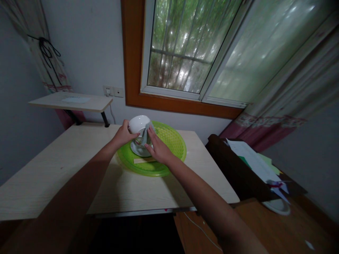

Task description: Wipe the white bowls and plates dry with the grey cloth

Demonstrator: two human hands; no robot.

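Note:
A white bowl (138,123) is held tilted above a green plastic tray (173,144) on the table. My left hand (124,134) grips the bowl's left side, thumb across its near face. With my right hand (158,145) I press a grey cloth (145,135) against the bowl's right side, fingers closed over it. Beneath the bowl a white plate (138,151) rests on the tray, partly hidden. A pair of pale chopsticks (143,160) lies on the tray in front of the plate, the right ends hidden by my right hand.
The tray stands on a pale wooden table (66,169). A small raised shelf (53,100) with a paper on it is at the back left. To the right, a dark brown piece of furniture (233,165) carries papers (251,160). A window (185,53) is behind the table.

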